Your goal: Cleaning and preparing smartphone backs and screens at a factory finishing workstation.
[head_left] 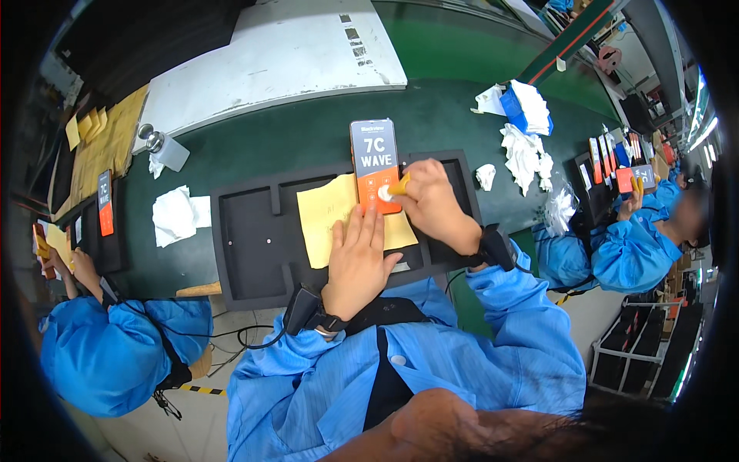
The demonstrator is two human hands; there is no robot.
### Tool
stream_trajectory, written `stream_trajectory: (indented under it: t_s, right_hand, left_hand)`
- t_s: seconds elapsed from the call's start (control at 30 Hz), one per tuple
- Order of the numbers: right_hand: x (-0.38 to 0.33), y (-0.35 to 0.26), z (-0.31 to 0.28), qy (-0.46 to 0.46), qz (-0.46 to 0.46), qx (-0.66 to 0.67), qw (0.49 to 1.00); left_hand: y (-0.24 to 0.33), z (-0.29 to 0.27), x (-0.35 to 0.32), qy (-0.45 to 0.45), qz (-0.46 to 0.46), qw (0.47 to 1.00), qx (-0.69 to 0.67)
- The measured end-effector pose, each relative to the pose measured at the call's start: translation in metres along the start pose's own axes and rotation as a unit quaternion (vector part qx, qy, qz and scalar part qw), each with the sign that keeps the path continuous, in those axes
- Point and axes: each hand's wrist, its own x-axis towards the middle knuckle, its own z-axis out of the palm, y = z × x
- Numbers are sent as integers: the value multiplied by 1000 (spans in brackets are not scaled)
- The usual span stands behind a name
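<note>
1. Nearest the camera, blue sleeves (431, 362) are seen rising from the lower edge, with a black band on each wrist.
2. The left hand (356, 258) is laid flat and open, palm down, on a yellow sheet (327, 215); nothing is gripped by it, and its fingertips reach the lower end of the phone (375, 164).
3. The right hand (433, 202) is closed around a small yellow tool (400, 185), whose tip is pressed on the phone's lower end.
4. The phone is lain lengthwise, its orange-and-dark face up, across the far rim of a black foam tray (246, 254) and the top of the yellow sheet.
5. The tray's compartments are seen to hold only the sheet; the left one is bare.
6. White wipes (178, 214) are scattered on the green bench (431, 115), beside a small pump bottle (163, 148).
7. Other workers in blue are seated to either side, each with a like phone.
</note>
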Motion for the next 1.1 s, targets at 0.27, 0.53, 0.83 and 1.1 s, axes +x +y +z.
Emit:
stream_trajectory:
  t_s: [0.27,0.53,0.83,1.1]
  right_hand:
    - [83,54,15,107,33,10,994]
    - [-15,6,9,-33,-77,-50,995]
    - [73,43,23,66,-91,-91,989]
    - [77,25,18,30,-113,-147,982]
  left_hand:
    - [1,2,-5,-7,18,1000,-21]
    - [-1,-2,-3,-21,15,998,-55]
    - [-4,-5,-2,-41,23,997,-67]
    - [2,-9,1,-50,24,998,-36]
